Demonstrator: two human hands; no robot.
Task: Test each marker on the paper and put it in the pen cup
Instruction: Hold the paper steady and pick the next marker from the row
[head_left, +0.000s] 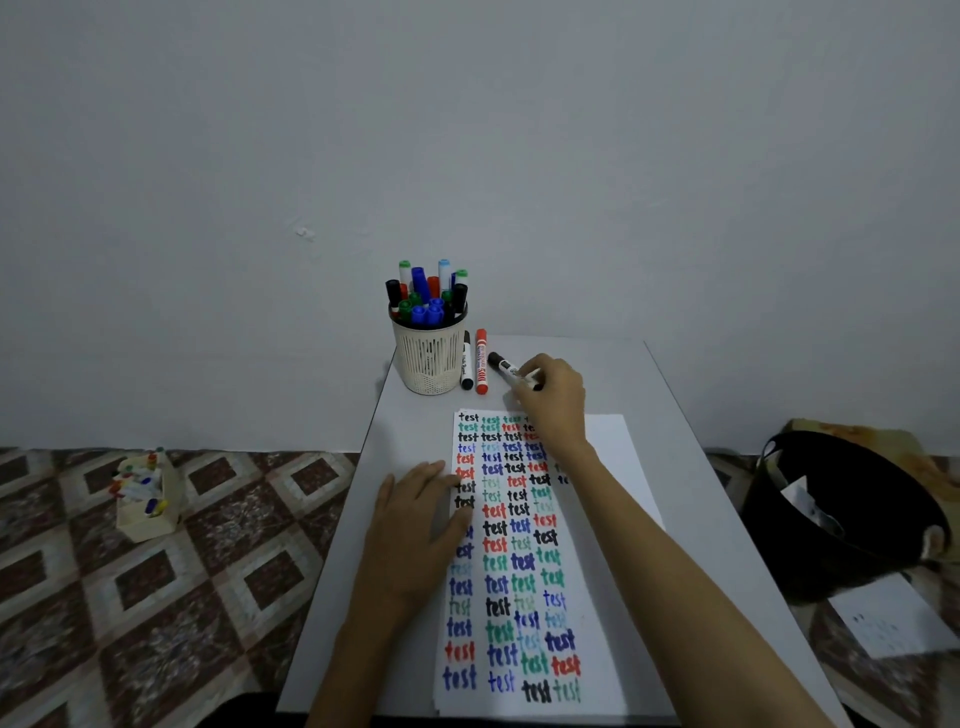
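Observation:
A cream mesh pen cup (430, 358) stands at the table's far left corner, packed with several capped markers. Beside it lie a black-capped white marker (466, 364) and a red marker (481, 362). My right hand (551, 397) grips a third, black-capped marker (505, 368) that lies slanted on the table just beyond the paper. The white paper (605, 467) is covered with columns of the word "test" in black, red, blue and green. My left hand (418, 525) rests flat on the paper's left edge, fingers straight.
The small grey table (691, 467) stands against a plain wall. On the patterned floor to the left sits a cream box of markers (143, 496). To the right are a black bin (841, 514) and a loose sheet of paper (893, 616).

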